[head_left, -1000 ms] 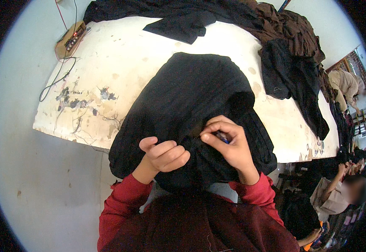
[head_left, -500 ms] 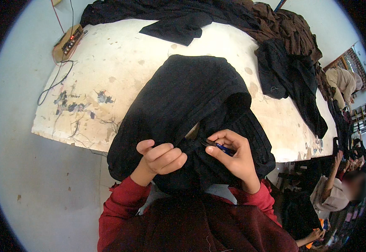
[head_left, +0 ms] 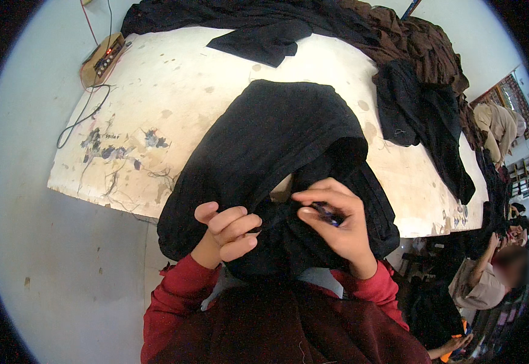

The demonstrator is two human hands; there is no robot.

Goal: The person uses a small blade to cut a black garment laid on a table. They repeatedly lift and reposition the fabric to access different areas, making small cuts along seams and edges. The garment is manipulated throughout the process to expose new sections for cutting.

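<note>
A black garment [head_left: 270, 133] lies bunched over the near edge of the table and down toward my lap, with an opening in its folds at the middle. Over its left part, my left hand [head_left: 231, 232] has its fingers curled in on the dark cloth; their tips are partly hidden. My right hand [head_left: 339, 221] is closed round small thread snips [head_left: 327, 213] with dark blue handles, held between thumb and fingers. The blades are hard to make out against the black cloth. Both hands are a short way apart, on either side of the garment's middle.
The pale, stained table [head_left: 173, 79] carries loose threads [head_left: 161, 176] at its left. A control box [head_left: 102, 59] with a cable stands at the far left corner. Black [head_left: 419, 103] and brown cloth [head_left: 434, 54] is heaped along the back and right. Other people [head_left: 479, 282] are at the right.
My right hand has turned and its fingers have closed further round the snips. The left fingers have shifted slightly on the cloth. The whole view has moved a little.
</note>
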